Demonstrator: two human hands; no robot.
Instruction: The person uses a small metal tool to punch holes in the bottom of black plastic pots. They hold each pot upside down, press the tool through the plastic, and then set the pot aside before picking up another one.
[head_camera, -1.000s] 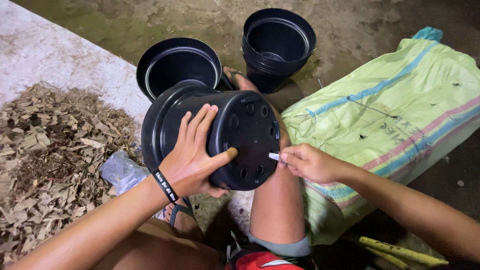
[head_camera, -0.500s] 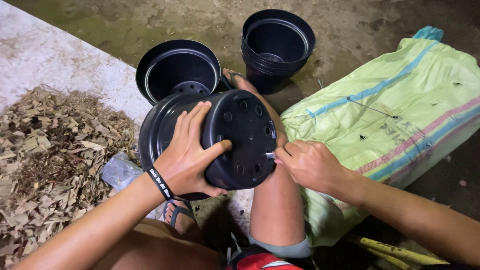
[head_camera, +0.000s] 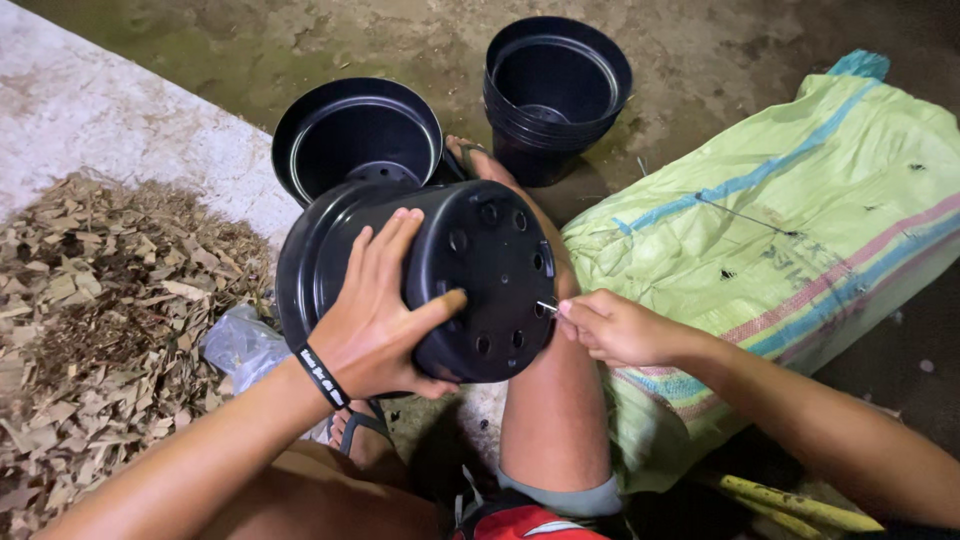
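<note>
At frame centre, the left hand (head_camera: 375, 325) grips a tipped, empty black plastic pot (head_camera: 440, 275); the right hand (head_camera: 610, 328) pinches a small pale object (head_camera: 547, 306), too tiny to identify, at its holed base.

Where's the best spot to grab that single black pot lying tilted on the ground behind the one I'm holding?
Probably by its rim. The tilted pot has its open mouth turned up toward the camera, so the near upper edge is exposed. Come from above and the left, since the held pot, the left hand and the foot crowd its near right side. Fingers inside, thumb outside.
</note>
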